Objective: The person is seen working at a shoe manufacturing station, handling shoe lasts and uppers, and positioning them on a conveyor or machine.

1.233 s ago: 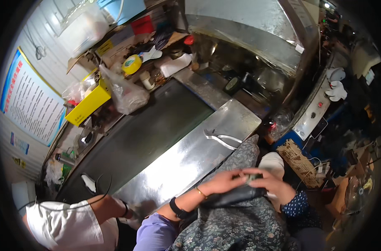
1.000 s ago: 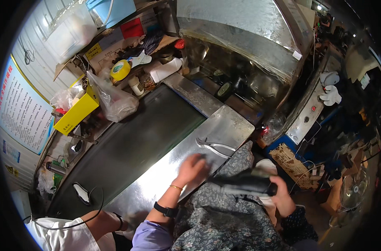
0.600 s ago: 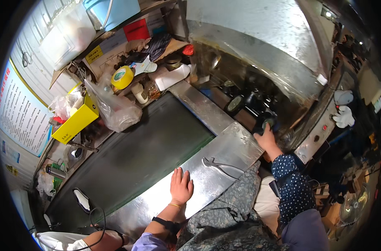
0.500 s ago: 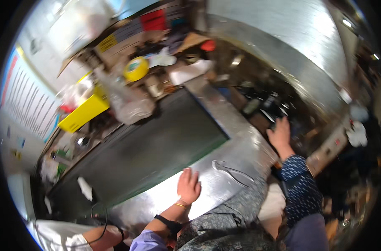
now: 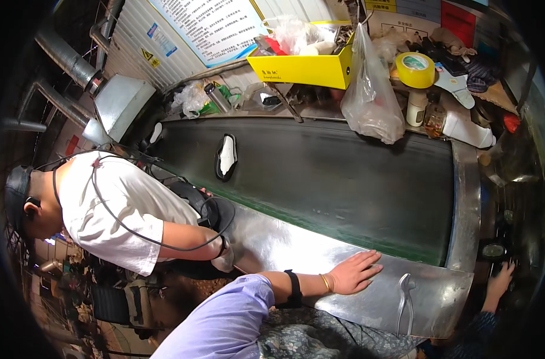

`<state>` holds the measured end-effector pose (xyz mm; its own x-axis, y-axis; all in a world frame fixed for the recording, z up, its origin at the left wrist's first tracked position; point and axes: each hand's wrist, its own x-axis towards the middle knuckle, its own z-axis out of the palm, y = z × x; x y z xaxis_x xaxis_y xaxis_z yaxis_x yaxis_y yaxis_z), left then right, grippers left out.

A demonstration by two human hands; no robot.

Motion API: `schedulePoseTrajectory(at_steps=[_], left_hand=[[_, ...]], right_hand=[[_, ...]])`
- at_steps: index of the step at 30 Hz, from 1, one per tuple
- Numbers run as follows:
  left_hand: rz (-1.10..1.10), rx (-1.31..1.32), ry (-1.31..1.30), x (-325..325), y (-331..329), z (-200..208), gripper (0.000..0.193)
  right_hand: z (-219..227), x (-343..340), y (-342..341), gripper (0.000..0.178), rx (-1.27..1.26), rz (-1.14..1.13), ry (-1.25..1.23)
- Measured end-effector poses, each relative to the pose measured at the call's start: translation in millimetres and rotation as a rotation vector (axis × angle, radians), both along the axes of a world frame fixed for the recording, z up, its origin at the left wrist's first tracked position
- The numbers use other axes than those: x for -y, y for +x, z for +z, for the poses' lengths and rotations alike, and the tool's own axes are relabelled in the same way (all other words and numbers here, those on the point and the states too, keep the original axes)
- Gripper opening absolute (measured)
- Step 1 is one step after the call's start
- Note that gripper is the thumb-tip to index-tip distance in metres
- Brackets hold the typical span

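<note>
My left hand (image 5: 355, 272) lies flat on the shiny metal ledge (image 5: 284, 242), fingers spread and holding nothing. To its right on the ledge rests a pair of metal pincers (image 5: 406, 302), apart from the hand. My right hand (image 5: 500, 281) reaches out past the ledge's right end, its fingers stretched out beside dark, glossy objects (image 5: 494, 250) that I cannot make out clearly. Nothing shows in its grip. Beyond the ledge, the dark conveyor belt (image 5: 326, 179) carries a black piece with a white middle, shaped like a shoe sole (image 5: 227, 157).
A co-worker in a white shirt (image 5: 117, 203) bends over close on my left, an arm by the ledge. Along the belt's far side stand a yellow box (image 5: 302, 69), a hanging plastic bag (image 5: 371, 96), a yellow tape roll (image 5: 415, 70) and a small bottle (image 5: 416, 107).
My view has swung left, bringing the co-worker fully into sight. My left hand stays on the ledge; my right hand remains out to the right, now near the picture's edge.
</note>
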<state>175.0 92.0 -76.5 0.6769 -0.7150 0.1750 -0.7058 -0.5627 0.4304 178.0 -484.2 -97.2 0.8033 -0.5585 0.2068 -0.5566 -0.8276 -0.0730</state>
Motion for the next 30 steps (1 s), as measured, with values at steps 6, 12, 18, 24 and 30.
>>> schedulePoseTrajectory(at_steps=[6,12,18,24,30], left_hand=[[-0.020,-0.007,0.019,-0.1,-3.7,5.9,0.051],[-0.026,0.026,-0.028,0.4,-7.2,-0.5,0.051],[0.014,0.065,-0.067,-8.3,-8.8,-7.8,0.048],[-0.002,0.112,-0.102,2.7,-9.2,-9.5,0.046],[0.018,0.124,-0.083,-4.7,-12.9,-14.3,0.046]], right_hand=[[33.1,-49.4,-56.4,0.030,0.121,0.417,0.304],[3.7,-93.7,-104.2,0.029,0.291,0.252,0.704],[43.4,-251.0,-226.6,0.024,0.357,0.122,0.797],[49.4,-376.0,-321.0,0.022,0.288,0.059,0.777],[48.1,-434.1,-290.5,0.027,0.128,0.223,0.425]])
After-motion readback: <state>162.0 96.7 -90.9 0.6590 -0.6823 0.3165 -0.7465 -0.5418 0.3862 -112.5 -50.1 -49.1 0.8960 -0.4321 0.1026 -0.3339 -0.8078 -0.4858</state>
